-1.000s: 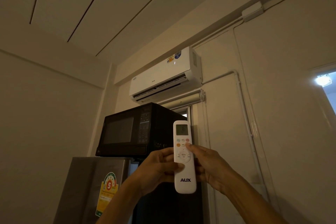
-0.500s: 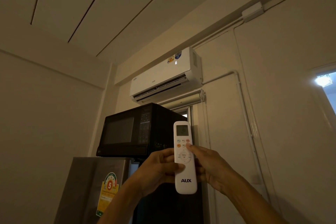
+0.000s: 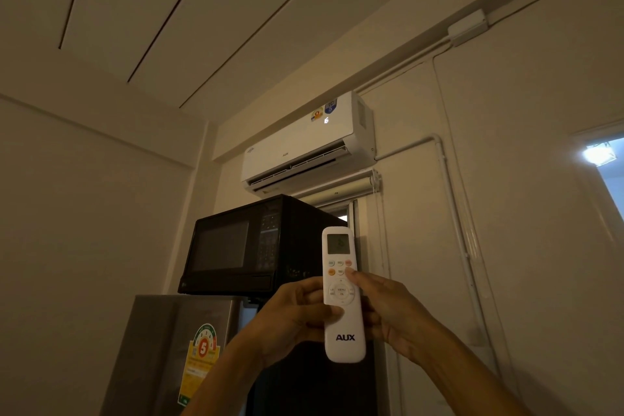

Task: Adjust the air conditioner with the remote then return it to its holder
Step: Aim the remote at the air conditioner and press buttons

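Observation:
A white AUX remote (image 3: 342,294) stands upright in front of me, its small screen facing me. My left hand (image 3: 293,316) grips its lower half from the left, thumb across the front. My right hand (image 3: 388,309) holds it from the right, with the thumb tip on a button at the right of the second button row. High on the wall hangs the white air conditioner (image 3: 307,145), its flap open and a lit digit showing on its front. No remote holder is in view.
A black microwave (image 3: 256,246) sits on a grey fridge (image 3: 175,348) just behind the remote. A rolled-up blind (image 3: 341,192) hangs under the air conditioner. White pipes (image 3: 452,213) run down the right wall. A bright light (image 3: 599,154) shines at the far right.
A lit digit has appeared on the air conditioner's front, absent one second ago. The hands and remote have stayed almost still.

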The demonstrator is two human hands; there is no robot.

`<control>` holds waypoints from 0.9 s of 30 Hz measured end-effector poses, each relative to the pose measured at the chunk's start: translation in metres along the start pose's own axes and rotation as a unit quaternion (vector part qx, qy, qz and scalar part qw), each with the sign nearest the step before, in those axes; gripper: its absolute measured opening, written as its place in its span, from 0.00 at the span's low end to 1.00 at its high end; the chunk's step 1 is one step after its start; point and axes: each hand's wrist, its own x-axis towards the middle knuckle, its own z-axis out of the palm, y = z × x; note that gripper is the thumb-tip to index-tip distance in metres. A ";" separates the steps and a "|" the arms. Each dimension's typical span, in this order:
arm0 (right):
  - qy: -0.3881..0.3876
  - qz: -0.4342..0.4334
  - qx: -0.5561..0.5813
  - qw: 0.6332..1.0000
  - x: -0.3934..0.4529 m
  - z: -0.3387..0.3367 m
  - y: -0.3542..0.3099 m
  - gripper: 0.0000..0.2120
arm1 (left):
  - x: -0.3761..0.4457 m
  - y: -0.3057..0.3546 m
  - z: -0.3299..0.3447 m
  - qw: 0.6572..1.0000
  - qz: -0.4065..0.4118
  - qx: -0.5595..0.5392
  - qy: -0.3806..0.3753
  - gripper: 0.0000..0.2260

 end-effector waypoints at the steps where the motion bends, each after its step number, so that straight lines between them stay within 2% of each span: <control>1: 0.000 0.000 0.000 1.000 0.000 0.000 0.000 0.04 | 0.000 0.000 0.000 1.000 -0.001 0.000 0.002 0.18; 27: -0.006 0.002 -0.001 1.000 -0.003 -0.003 0.000 0.08 | -0.001 0.001 0.002 1.000 -0.007 -0.004 -0.002 0.18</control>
